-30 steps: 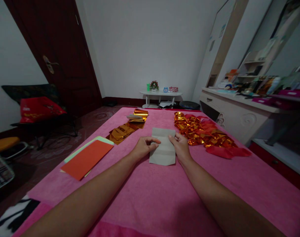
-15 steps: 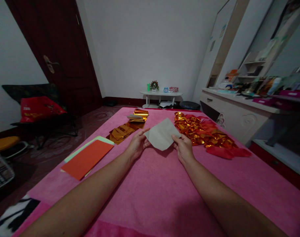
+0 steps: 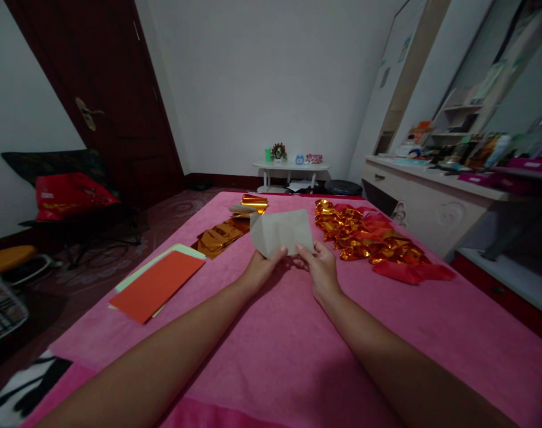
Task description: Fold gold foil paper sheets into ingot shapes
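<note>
A pale grey sheet of paper (image 3: 282, 230) is held up above the pink cloth, its lower edge toward me. My left hand (image 3: 267, 264) pinches that edge, thumb on top and fingers mostly hidden beneath. Close beside it, my right hand (image 3: 318, 261) grips the lower right corner between thumb and fingers. Beyond the paper to the left lie flat gold foil sheets (image 3: 221, 238) and a gold foil roll (image 3: 255, 203). To the right is a heap of crumpled gold foil (image 3: 355, 232) with red pieces (image 3: 409, 273) among it.
Orange paper (image 3: 159, 285) lies over pale green sheets (image 3: 182, 248) at the left of the pink cloth (image 3: 271, 345). A white side table (image 3: 293, 167) stands by the far wall. On the right is a cluttered dresser (image 3: 431, 196); on the left, a chair with a red bag (image 3: 75, 196).
The grey paper has turned from a diamond to a roughly level rectangle. My hands have come closer together, the left one moving right and down to the paper's lower edge.
</note>
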The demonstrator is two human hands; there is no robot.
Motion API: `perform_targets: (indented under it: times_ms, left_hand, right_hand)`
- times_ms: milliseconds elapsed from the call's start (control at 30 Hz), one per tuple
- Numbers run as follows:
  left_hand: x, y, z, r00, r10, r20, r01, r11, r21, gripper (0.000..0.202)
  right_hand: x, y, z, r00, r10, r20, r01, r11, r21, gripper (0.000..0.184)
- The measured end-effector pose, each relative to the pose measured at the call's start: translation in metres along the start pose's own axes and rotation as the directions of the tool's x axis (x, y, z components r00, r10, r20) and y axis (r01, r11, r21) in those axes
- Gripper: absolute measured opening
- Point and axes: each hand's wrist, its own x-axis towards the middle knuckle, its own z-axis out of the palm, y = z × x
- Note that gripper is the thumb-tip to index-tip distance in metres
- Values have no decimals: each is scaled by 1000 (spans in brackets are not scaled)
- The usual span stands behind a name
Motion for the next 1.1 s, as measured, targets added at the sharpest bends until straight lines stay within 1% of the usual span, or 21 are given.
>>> perform_targets:
  times_ms: [100,133,167,233,300,367,467,533,567,633,700,767,833,900,933,967,1000,1033,1067,1100]
  left_hand:
    - [7,-6,-9,987,-19,-160,17,1000,-13,35]
    - [10,-8,-13,979,-20,-201,17,1000,-19,33]
    - [13,-10,-17,972,-26,-235,20,999,-28,32]
    - [18,-12,-24,964,-60,-260,46,997,-59,30]
    - [22,-14,-31,968,-115,-222,99,992,-83,25]
    - [24,-13,-35,974,-166,-157,156,985,-77,21]
    - [26,-10,-40,977,-196,-88,195,981,-17,20]
    - [26,-9,-43,981,-184,-65,188,980,67,21]
    - [27,-9,-45,983,-173,-56,179,976,123,23]
    - [28,-10,-49,990,-123,-68,136,963,233,22]
    - [29,-12,-54,991,-16,-131,58,943,328,21]
    - [30,-13,-58,966,135,-218,-31,906,423,37]
    - [30,-13,-60,924,282,-258,-112,844,524,50]
    - [30,-11,-60,895,390,-215,-192,773,605,47]
    - [29,-11,-60,894,414,-170,-224,742,632,42]
    - [29,-12,-60,906,406,-118,-240,724,647,37]
    - [29,-13,-60,930,361,-64,-235,723,650,35]
    - [29,-15,-60,957,290,-10,-215,733,645,36]
    - [29,-17,-60,977,209,42,-187,745,641,37]
    - [30,-18,-61,987,137,89,-162,750,642,40]
  right_hand:
    - [-4,-4,3,992,47,118,-42,998,-44,31]
    - [-4,-5,3,989,55,138,-48,998,-49,31]
    - [-4,-5,2,990,45,135,-39,998,-46,32]
    - [-1,-3,0,997,-26,71,29,998,-47,33]
    - [3,0,-5,993,-115,3,115,989,-94,38]
    - [8,1,-10,987,-163,2,161,973,-165,49]
    - [13,1,-17,972,-223,70,234,940,-247,65]
    - [14,0,-18,954,-270,131,297,910,-290,65]
    - [14,0,-18,944,-282,173,324,893,-312,60]
    - [14,1,-17,921,-281,269,367,856,-363,43]
    - [12,3,-15,901,-263,346,400,814,-422,27]
    - [12,5,-15,893,-250,374,416,776,-474,19]
    - [12,7,-15,897,-241,370,413,757,-507,15]
    - [13,9,-16,903,-234,360,403,752,-522,14]
    - [13,9,-16,907,-227,355,395,753,-527,14]
    - [14,9,-17,912,-218,349,384,755,-531,14]
    - [15,9,-17,918,-206,340,369,760,-535,15]
    - [15,9,-18,925,-192,328,350,768,-536,15]
    - [16,10,-18,933,-178,311,327,778,-537,16]
    - [17,10,-19,942,-165,293,305,786,-537,17]
